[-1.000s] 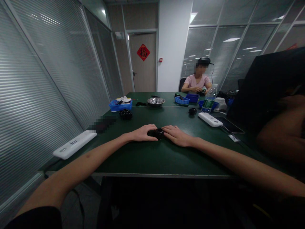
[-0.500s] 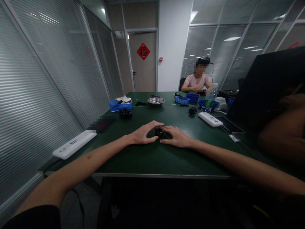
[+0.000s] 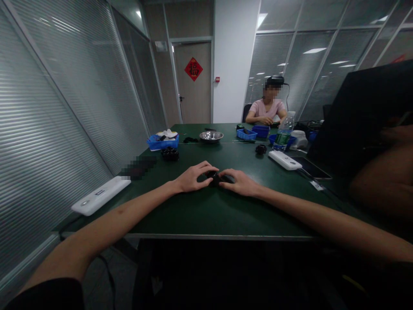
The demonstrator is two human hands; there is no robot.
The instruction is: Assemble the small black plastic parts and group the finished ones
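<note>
A small black round object [image 3: 213,176] rests on the green table [image 3: 206,213] between my two hands. My left hand [image 3: 193,177] curls around its left side, with the thumb in front and the fingers behind it. On the other side, my right hand [image 3: 240,182] has its thumb and fingertips bent in against the object. Beneath the right palm there is a dark patch; I cannot tell whether it belongs to the object or is shadow. The fingers partly cover the black object, so its exact kind is unclear.
Farther back stand black lobed objects [image 3: 170,153], a metal bowl [image 3: 211,137], a blue basket [image 3: 163,142] and a water bottle [image 3: 284,132]. White power banks [image 3: 101,196] flank both sides. A person [image 3: 267,107] sits across; another person's blurred arm [image 3: 383,172] is at right.
Both hands have closed in on the black object. My left thumb and fingers have drawn nearer each other, and my right fingertips have moved in against its side.
</note>
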